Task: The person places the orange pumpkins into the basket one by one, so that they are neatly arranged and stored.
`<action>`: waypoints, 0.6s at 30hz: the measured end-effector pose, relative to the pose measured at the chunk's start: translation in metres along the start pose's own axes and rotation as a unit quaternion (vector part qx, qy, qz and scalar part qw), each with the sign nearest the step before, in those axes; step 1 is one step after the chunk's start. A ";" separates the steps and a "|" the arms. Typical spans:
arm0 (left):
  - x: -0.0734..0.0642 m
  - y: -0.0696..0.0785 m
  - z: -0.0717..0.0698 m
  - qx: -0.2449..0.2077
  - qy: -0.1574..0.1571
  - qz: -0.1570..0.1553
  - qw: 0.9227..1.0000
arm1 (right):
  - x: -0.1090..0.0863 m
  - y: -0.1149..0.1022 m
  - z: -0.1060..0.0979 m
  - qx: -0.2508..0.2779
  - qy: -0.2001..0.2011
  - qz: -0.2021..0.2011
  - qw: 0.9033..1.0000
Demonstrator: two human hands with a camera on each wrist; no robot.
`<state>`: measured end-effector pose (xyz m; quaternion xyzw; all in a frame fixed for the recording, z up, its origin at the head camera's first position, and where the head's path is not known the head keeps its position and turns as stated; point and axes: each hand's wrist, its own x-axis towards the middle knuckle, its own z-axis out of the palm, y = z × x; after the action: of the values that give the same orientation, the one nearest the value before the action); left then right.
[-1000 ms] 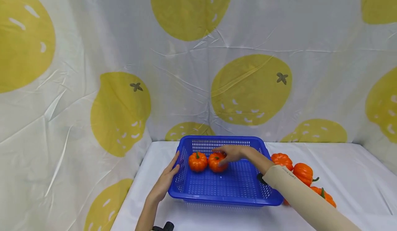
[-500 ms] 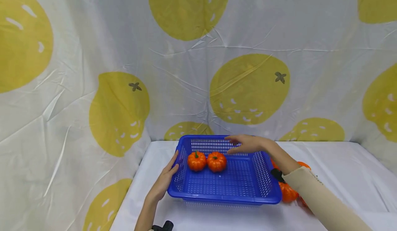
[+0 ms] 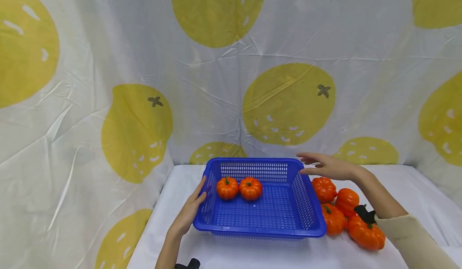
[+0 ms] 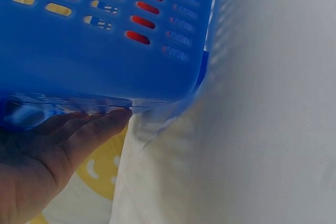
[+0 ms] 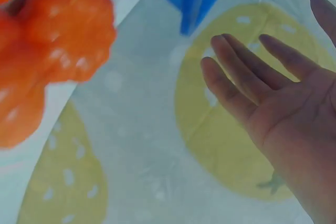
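A blue plastic basket (image 3: 260, 232) with slotted walls stands mid-table in the head view. Inside it, towards the left, two small orange pumpkins (image 3: 250, 189) sit side by side. My left hand (image 3: 188, 213) rests against the basket's left side with fairly straight fingers; the left wrist view shows the hand (image 4: 68, 150) touching the basket wall (image 4: 94, 66). Above the right rim my right hand (image 3: 328, 167) hovers with relaxed fingers and holds nothing. In the right wrist view its palm (image 5: 299, 108) is bare, apart from the pumpkins (image 5: 68, 30).
Right of the basket, several orange pumpkins (image 3: 333, 219) lie bunched on the white-covered table (image 3: 408, 189), one close against the basket wall. A white curtain (image 3: 209, 100) printed with yellow lemons hangs behind and at the sides.
My right hand has let go of the right-hand pumpkin in the basket, risen, and moved right past the rim. My left hand has stayed at the basket's left side.
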<state>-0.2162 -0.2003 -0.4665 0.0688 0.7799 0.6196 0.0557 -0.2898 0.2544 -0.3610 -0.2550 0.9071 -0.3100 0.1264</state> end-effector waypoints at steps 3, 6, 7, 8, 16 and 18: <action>0.000 0.000 0.000 0.003 0.001 0.001 1.000 | -0.017 0.014 -0.006 -0.012 0.019 0.016 1.000; 0.000 0.000 -0.001 0.002 0.002 0.003 1.000 | -0.031 0.029 -0.008 -0.024 0.027 0.022 0.999; 0.000 -0.001 -0.001 0.001 0.002 0.003 1.000 | -0.035 0.034 -0.008 -0.026 0.029 0.021 0.999; 0.000 -0.001 -0.001 0.000 0.002 0.004 1.000 | -0.040 0.040 -0.008 -0.028 0.029 0.023 0.999; 0.001 -0.001 -0.001 0.001 0.001 0.003 1.000 | -0.073 0.082 -0.004 -0.031 0.014 0.065 0.997; 0.001 -0.001 0.000 0.001 0.000 0.004 1.000 | -0.080 0.093 -0.001 -0.024 0.007 0.069 0.997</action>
<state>-0.2172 -0.2008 -0.4672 0.0715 0.7804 0.6189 0.0532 -0.2594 0.3615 -0.4127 -0.1929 0.9306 -0.2802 0.1350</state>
